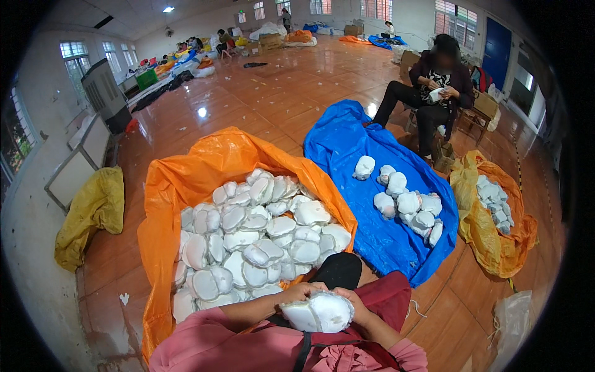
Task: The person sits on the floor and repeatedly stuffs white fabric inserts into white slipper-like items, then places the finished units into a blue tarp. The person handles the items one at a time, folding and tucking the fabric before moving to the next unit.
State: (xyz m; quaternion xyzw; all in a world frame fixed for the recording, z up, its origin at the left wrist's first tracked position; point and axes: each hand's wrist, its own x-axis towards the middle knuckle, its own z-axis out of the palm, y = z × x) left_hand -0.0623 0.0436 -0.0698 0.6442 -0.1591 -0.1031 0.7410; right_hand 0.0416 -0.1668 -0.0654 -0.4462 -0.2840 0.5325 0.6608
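Note:
Low in the view, in front of my body, is a white padded fabric piece (322, 313), rounded, with a seam across it and a frayed edge. My left hand (302, 292) grips its upper left edge, fingers closed. Around its right edge my right hand (354, 302) is closed too, some fingers hidden beneath the piece. Just beyond my hands an orange sheet bag (162, 204), its mouth spread wide, holds a heap of similar white padded pieces (254, 226). To its right, a blue sheet (338, 139) bears several white rounded bundles (409, 203).
A seated person (437, 93) handles a white piece behind the blue sheet. An orange and yellow bag (471, 232) with greyish-white pieces stands at right. Left are a yellow bag (93, 214), leaning panels (74, 170) and a grey air cooler (106, 96). Other people work far back.

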